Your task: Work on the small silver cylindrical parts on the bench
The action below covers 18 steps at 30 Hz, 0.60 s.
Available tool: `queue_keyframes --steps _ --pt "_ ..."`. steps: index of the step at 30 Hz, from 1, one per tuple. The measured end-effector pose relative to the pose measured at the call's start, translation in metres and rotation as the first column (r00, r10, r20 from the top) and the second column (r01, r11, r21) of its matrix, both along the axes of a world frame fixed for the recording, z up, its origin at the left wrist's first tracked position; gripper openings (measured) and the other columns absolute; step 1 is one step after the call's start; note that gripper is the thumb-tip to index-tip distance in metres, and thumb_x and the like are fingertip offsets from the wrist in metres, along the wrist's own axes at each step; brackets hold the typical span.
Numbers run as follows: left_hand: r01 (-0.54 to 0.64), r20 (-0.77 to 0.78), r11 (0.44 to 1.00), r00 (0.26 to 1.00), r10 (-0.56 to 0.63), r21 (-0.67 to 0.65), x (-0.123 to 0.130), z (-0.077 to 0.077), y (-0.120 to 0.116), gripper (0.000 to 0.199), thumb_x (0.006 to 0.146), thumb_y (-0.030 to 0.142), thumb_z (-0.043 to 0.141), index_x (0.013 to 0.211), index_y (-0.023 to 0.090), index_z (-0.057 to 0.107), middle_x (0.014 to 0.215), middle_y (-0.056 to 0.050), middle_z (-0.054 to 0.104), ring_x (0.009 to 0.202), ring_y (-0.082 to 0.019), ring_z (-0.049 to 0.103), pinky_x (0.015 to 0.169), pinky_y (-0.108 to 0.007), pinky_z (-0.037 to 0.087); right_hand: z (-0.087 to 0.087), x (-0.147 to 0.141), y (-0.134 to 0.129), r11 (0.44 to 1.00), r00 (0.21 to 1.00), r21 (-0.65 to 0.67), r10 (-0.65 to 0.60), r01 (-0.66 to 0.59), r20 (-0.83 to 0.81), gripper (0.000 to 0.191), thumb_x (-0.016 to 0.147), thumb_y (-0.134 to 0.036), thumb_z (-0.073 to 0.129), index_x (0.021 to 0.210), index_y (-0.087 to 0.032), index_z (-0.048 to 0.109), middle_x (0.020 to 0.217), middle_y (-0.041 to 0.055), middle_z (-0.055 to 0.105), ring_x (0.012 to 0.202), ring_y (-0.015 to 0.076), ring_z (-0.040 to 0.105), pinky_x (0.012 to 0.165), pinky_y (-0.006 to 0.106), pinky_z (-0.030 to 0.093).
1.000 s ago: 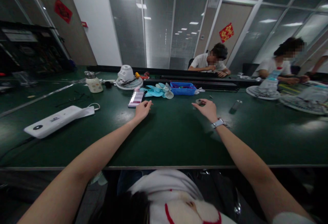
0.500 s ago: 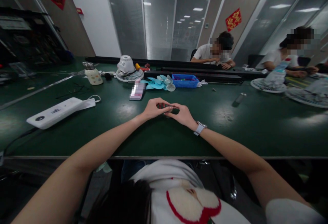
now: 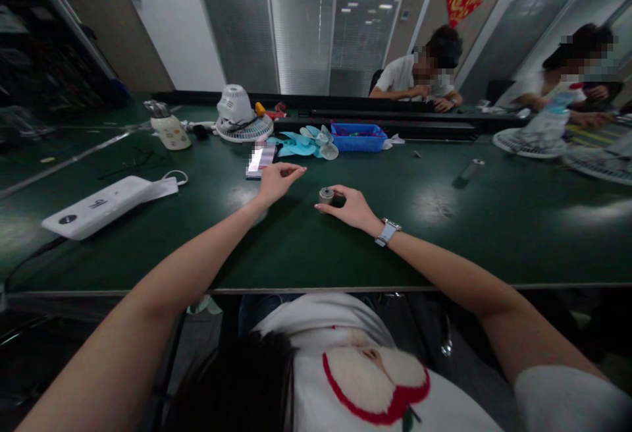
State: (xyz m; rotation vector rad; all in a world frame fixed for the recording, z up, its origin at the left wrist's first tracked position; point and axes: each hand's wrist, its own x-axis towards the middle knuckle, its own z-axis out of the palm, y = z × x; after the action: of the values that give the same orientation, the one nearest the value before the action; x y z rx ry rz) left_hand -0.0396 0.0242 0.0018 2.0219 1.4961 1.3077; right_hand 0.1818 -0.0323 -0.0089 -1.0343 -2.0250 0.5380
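Between the thumb and fingers of my right hand is a small grey metal cylinder, upright, with a round top and a dark centre. The hand rests low over the green tabletop. My left hand is apart from it, to the left and slightly farther back. Its thumb and fingertips come together in a pinch; whatever may be between them is too small to make out. Just behind that hand lies a phone, partly covered by it.
Behind my hands are blue fan blades, a blue tray, a white fan part and a bottle. A white device lies left. Another cylinder stands right. Two people sit across the table.
My hands, together around the cylinder before, are now apart. My left hand has drawn back to the left, towards the phone; my right hand keeps the cylinder. The camera view has tipped down slightly.
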Motion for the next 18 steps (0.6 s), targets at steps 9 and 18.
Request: queue_keyframes --steps 9,18 --pt "-0.186 -0.298 0.975 0.944 0.144 -0.119 -0.019 -0.018 0.019 0.034 0.08 0.051 0.064 0.095 0.025 0.079 0.076 -0.006 0.072 0.066 -0.02 0.058 0.056 -0.029 0.036 0.01 0.056 0.04 0.959 0.961 0.083 -0.274 0.27 0.04 0.041 0.08 -0.049 0.068 0.105 -0.017 0.068 0.103 0.0077 0.072 0.093 0.0207 0.067 0.084 0.032 0.051" --pt "-0.243 -0.205 0.965 0.954 0.22 -0.096 -0.018 -0.018 0.021 0.049 0.089 0.056 0.046 0.108 0.019 0.074 0.081 -0.008 0.072 0.072 -0.022 0.062 0.062 -0.028 0.04 0.003 0.179 0.093 0.605 0.581 0.022 -0.774 0.796 0.25 0.046 0.077 -0.053 0.064 0.102 -0.015 0.067 0.099 0.0151 0.071 0.093 0.0291 0.066 0.08 0.039 0.049"
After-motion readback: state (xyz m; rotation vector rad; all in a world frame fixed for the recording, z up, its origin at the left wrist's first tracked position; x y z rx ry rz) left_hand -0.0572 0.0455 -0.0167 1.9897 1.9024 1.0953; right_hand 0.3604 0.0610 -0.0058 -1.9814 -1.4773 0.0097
